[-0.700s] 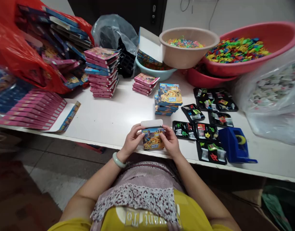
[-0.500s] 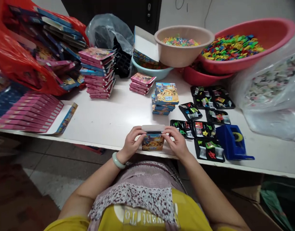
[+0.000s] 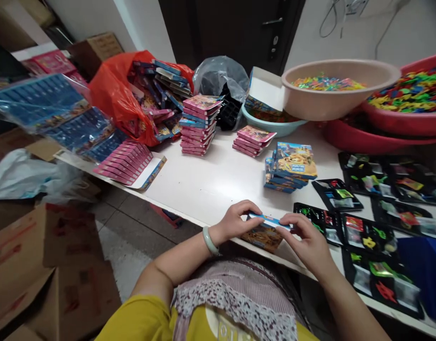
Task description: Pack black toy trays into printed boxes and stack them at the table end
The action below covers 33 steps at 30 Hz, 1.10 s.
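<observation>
A small printed cardboard box (image 3: 263, 235) stands upright at the table's front edge, its blue-and-white top edge towards me. My left hand (image 3: 238, 220) grips its left end, thumb along the top edge and fingers behind. With thumb and fingers my right hand (image 3: 307, 240) pinches the right end of the same box. Beyond the hands rises a stack of similar blue and yellow boxes (image 3: 295, 160). Right of the box lie black compartment trays (image 3: 368, 239) holding small colourful toys and packets.
Pink boxes stand in a tall stack (image 3: 200, 125) and a low stack (image 3: 253, 140). A row of pink boxes (image 3: 127, 163) sits at the left edge by a red bag (image 3: 114, 90). Basins (image 3: 331, 105) of small plastic pieces line the back right. A blue tape dispenser (image 3: 425, 270) stands right.
The box's raised top flap is now folded down under both hands. My view has turned left, so the table's contents appear further right.
</observation>
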Tool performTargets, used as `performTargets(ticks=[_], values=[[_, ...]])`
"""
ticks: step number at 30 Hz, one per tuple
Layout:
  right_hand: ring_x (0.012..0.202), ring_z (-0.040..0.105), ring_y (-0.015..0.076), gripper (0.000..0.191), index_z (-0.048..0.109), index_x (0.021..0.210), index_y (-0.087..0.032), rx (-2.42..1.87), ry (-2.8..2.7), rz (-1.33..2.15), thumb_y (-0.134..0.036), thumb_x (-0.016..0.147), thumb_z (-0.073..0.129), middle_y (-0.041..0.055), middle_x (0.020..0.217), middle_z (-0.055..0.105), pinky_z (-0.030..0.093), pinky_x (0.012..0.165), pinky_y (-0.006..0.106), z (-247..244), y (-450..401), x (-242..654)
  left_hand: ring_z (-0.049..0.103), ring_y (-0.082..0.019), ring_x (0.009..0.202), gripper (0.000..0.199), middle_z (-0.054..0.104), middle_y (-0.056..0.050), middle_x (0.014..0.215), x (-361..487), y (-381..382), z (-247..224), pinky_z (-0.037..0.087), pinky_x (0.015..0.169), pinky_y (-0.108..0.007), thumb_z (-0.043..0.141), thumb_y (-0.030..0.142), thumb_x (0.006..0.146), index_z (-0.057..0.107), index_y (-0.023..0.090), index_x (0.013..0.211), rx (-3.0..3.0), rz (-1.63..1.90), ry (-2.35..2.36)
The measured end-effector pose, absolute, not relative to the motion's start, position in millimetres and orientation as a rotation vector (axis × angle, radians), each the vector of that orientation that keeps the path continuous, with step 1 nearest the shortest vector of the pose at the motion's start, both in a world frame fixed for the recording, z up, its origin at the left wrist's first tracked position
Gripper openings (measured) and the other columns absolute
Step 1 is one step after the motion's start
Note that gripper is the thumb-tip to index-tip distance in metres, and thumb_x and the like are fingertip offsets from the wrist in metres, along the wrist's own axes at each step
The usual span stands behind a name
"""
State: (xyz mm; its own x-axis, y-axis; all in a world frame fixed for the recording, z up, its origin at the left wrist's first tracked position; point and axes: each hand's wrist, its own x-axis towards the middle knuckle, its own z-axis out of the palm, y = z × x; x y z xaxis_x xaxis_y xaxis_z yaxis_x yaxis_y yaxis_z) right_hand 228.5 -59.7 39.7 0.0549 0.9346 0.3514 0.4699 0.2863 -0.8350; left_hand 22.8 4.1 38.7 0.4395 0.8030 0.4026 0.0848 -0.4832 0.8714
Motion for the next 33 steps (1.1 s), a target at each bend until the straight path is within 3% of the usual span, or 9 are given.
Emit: performTargets(ticks=[3, 6, 9, 13, 17, 27, 33], values=[[0.067, 0.064, 0.0171, 0.019, 0.067, 0.084, -0.023, -1.405, -1.463, 0.681, -0.042, 0.084, 0.067, 0.0041, 0.08, 0.067, 0.056, 0.054, 0.028, 44.0, -56.9, 222.1, 0.062, -0.013, 0.071, 0.02, 0.066, -0.005, 0.078, 24.6, 6.0, 42.3, 0.051, 0.064, -0.026, 0.067, 0.035, 0.087, 0.066, 0.016, 0.082, 1.81, 1.049, 0.78], [0.079, 0.068, 0.0195, 0.015, 0.068, 0.08, -0.023, -1.391, -1.458, 0.655, -0.038, 0.085, 0.066, 0.0058, 0.086, 0.069, 0.057, 0.059, 0.029, 47.7, -61.4, 219.8, 0.066, -0.015, 0.081, 0.017, 0.069, -0.007, 0.085, 18.1, 8.6, 42.2, 0.055, 0.074, -0.03, 0.063, 0.031, 0.091, 0.066, 0.017, 0.084, 1.879, 1.083, 0.614], [0.092, 0.069, 0.021, 0.008, 0.071, 0.088, -0.025, -1.327, -1.565, 0.594, -0.032, 0.086, 0.067, 0.007, 0.1, 0.071, 0.059, 0.07, 0.033, 49.6, -72.6, 222.3, 0.069, -0.017, 0.092, 0.011, 0.072, -0.008, 0.097, 4.6, 12.1, 38.8, 0.058, 0.081, -0.033, 0.062, 0.026, 0.092, 0.068, 0.02, 0.098, 2.002, 1.046, 0.432], [0.102, 0.068, 0.0185, 0.02, 0.069, 0.106, -0.029, -1.217, -1.747, 0.48, -0.021, 0.091, 0.06, 0.0056, 0.113, 0.07, 0.058, 0.087, 0.036, 42.0, -86.0, 222.6, 0.068, -0.017, 0.103, 0.028, 0.069, -0.008, 0.115, -8.9, 15.2, 32.8, 0.06, 0.083, -0.032, 0.063, 0.019, 0.09, 0.064, 0.027, 0.117, 2.161, 0.976, 0.292], [0.106, 0.066, 0.0198, 0.022, 0.067, 0.108, -0.029, -1.251, -1.674, 0.418, -0.019, 0.093, 0.054, 0.0064, 0.115, 0.069, 0.056, 0.091, 0.04, 29.2, -87.2, 214.9, 0.066, -0.016, 0.1, 0.029, 0.067, -0.007, 0.108, -5.3, 11.7, 29.5, 0.058, 0.083, -0.031, 0.062, 0.016, 0.09, 0.06, 0.024, 0.117, 2.123, 0.996, 0.406], [0.108, 0.065, 0.0217, 0.015, 0.062, 0.104, -0.026, -1.281, -1.564, 0.441, -0.022, 0.095, 0.051, 0.0084, 0.112, 0.068, 0.057, 0.09, 0.041, 21.8, -82.9, 208.3, 0.063, -0.017, 0.096, 0.018, 0.066, -0.007, 0.099, -0.2, 7.6, 25.3, 0.054, 0.084, -0.032, 0.064, 0.021, 0.09, 0.064, 0.021, 0.108, 1.991, 0.994, 0.568], [0.103, 0.066, 0.0202, 0.027, 0.058, 0.122, -0.027, -1.302, -1.474, 0.532, -0.025, 0.095, 0.052, 0.0086, 0.118, 0.066, 0.059, 0.082, 0.035, 18.4, -82.3, 212.5, 0.064, -0.017, 0.096, 0.018, 0.067, -0.006, 0.101, 6.1, 4.1, 25.2, 0.055, 0.083, -0.03, 0.065, 0.025, 0.09, 0.065, 0.021, 0.107, 1.932, 0.981, 0.686]])
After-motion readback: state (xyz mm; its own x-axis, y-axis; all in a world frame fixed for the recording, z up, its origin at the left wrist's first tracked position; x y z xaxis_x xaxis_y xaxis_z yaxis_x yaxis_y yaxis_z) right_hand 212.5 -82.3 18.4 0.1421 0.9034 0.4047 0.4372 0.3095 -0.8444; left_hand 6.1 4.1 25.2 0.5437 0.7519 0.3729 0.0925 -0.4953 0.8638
